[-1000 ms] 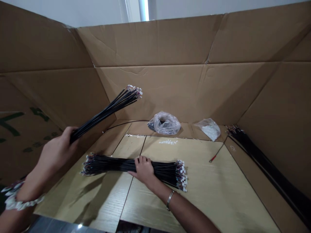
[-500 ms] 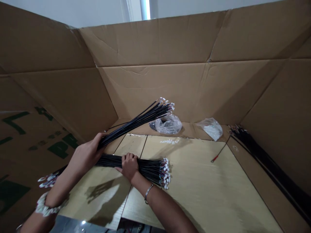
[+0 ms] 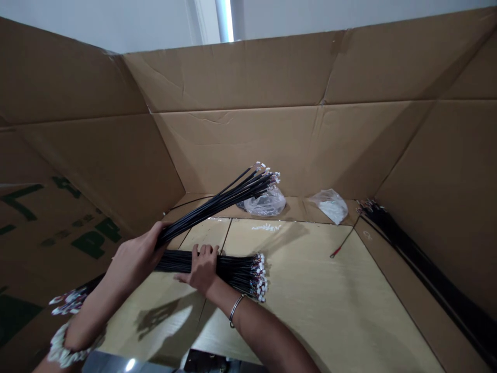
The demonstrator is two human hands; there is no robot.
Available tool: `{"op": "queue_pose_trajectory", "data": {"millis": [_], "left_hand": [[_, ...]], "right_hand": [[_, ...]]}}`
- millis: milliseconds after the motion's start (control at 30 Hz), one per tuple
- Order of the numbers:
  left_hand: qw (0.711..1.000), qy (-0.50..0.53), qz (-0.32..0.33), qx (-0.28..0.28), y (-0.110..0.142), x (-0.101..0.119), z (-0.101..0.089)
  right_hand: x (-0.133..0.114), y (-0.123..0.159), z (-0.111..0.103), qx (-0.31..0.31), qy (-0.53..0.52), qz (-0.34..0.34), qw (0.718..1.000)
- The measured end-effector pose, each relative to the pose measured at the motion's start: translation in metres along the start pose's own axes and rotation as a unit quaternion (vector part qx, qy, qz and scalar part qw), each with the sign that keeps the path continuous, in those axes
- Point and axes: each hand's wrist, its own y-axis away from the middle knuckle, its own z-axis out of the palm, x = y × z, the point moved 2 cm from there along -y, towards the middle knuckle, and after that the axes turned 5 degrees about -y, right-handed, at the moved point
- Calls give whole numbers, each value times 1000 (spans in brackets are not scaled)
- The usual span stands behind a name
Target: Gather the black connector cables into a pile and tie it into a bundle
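My left hand (image 3: 142, 254) is closed round a bundle of black cables (image 3: 217, 204), raised and slanting up to the right. Small white connectors tip its far end, with thin coloured wires behind them. Below, a thicker bundle of black cables (image 3: 236, 265) lies on the table, its many white connectors facing right. Over this lower bundle lies my right hand (image 3: 202, 268), fingers bent across its far side, thumb stretched along the near side. More white connectors (image 3: 70, 300) show beyond my left forearm; the cables between are partly hidden by it.
Cardboard walls (image 3: 236, 140) surround the pale wooden table (image 3: 310, 290). At the back sit a clear plastic bag (image 3: 267, 204) and another bag with white contents (image 3: 332, 207). A long black cable bundle (image 3: 419, 264) lies along the right wall, near a thin cable with red tip (image 3: 336, 252).
My right hand has shifted slightly left along the lower bundle, its fingers more spread and its thumb further out. The left hand still holds the raised bundle. The view has tilted a little.
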Motion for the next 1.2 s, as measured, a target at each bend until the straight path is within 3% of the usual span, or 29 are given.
{"op": "queue_pose_trajectory", "data": {"millis": [100,167,200,267,333,367,433,500,667,733,800,933,1033,1200], "left_hand": [[1000,-7,-6,-15,5,12,-4],[1000,13,12,-9,11,23,-4],[999,27,30,1,16,30,-2],[995,54,81,31,27,49,7],[986,70,139,63,42,75,22],[980,74,170,74,50,90,31],[969,69,220,91,66,124,49],[962,61,259,66,81,160,66],[954,20,283,-94,96,242,96],[951,18,272,-146,91,265,102],[947,34,263,-182,82,280,105],[935,103,271,-207,70,289,107],[922,175,260,-228,67,288,106],[854,368,229,-288,53,299,103]], "right_hand": [[10,16,-32,31,-133,-24,990],[24,36,-60,13,-314,-57,948],[33,49,-75,1,-427,-60,902],[52,81,-102,18,-630,-37,775],[70,116,-122,85,-757,19,647],[78,134,-128,122,-789,55,599],[94,169,-132,194,-811,133,535],[111,198,-128,240,-820,189,485],[159,239,-109,277,-854,238,371],[178,245,-105,285,-860,234,352],[194,250,-103,301,-858,222,353],[210,258,-98,300,-836,223,401],[212,263,-93,278,-833,228,420],[210,266,-90,254,-831,213,447]]}}
